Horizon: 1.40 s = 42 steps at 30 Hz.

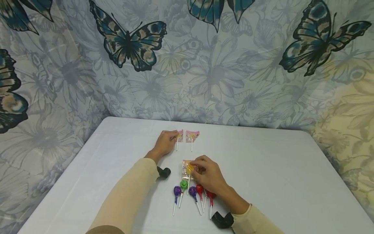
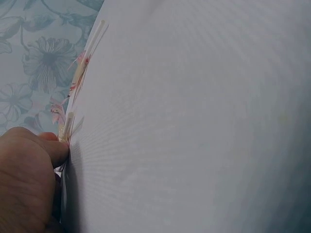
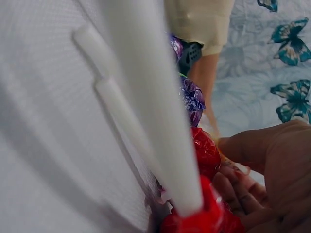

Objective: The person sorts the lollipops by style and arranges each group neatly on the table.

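My left hand [image 1: 165, 142] is at the far part of the table, pinching the edge of a flat lollipop [image 1: 180, 136] in a clear and pink wrapper. The left wrist view shows the thumb and a finger [image 2: 57, 151] together on that wrapper. Just right of it lies a matching pink-wrapped lollipop [image 1: 192, 136]. Nearer, my right hand [image 1: 209, 174] pinches a yellow lollipop [image 1: 190, 168] in a clear, orange-tinted wrapper between thumb and fingers. Its white stick points toward me. Red-wrapped round lollipops [image 3: 206, 154] sit right beside this hand, partly under it.
In the near row are purple lollipops [image 1: 177, 191], a green one [image 1: 184, 184] and red ones [image 1: 199, 189], sticks toward me. A white cloth covers the table [image 1: 277, 169]. Butterfly-print fabric [image 1: 216, 81] hangs behind it. Each wrist carries a black camera [image 1: 222, 220].
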Motion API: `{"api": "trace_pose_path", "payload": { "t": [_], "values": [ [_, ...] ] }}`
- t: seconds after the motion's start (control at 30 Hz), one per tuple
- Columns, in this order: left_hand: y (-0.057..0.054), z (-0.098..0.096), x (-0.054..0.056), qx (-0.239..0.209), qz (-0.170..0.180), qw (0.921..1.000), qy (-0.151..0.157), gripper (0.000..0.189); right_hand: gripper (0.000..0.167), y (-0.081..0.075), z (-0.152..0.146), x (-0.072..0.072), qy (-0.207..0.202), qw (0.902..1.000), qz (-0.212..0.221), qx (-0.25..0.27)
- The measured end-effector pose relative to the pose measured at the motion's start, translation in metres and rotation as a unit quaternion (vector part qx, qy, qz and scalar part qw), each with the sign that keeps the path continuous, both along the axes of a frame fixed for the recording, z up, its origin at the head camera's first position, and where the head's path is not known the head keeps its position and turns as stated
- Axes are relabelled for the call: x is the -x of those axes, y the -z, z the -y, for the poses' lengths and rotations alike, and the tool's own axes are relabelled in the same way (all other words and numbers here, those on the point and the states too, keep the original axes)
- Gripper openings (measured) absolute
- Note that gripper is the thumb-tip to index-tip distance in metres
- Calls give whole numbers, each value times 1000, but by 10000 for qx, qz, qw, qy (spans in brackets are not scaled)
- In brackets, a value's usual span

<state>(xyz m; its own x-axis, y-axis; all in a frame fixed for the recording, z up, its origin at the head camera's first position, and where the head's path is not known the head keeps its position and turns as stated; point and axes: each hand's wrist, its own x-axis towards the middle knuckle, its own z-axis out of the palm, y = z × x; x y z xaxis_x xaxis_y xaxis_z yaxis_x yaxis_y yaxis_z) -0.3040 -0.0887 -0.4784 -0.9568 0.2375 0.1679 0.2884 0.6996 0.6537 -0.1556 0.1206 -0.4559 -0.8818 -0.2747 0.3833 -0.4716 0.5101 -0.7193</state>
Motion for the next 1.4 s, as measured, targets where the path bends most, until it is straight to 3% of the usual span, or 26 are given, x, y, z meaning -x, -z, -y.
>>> {"api": "trace_pose_path", "payload": {
  "t": [0.37, 0.8, 1.1, 1.23, 1.4],
  "values": [
    [4, 3, 2, -76, 7, 10000, -45, 34, 34, -4, 1, 2, -114, 9971, -486, 571],
    [4, 1, -1, -195, -39, 9998, -10, 34, 35, -29, -4, -3, 86, 9952, -391, 894],
    [3, 0, 1, -180, -4, 9998, -24, 33, 35, -36, -18, 7, 9, 9923, -412, 1166],
    [3, 1, 1, -205, -6, 9998, -32, 33, 35, -48, -23, 11, 10, 9909, -507, 1243],
    [3, 1, 1, -213, -96, 9997, -38, 33, 33, -80, -27, 10, 107, 9900, -561, 1291]
  ]
}}
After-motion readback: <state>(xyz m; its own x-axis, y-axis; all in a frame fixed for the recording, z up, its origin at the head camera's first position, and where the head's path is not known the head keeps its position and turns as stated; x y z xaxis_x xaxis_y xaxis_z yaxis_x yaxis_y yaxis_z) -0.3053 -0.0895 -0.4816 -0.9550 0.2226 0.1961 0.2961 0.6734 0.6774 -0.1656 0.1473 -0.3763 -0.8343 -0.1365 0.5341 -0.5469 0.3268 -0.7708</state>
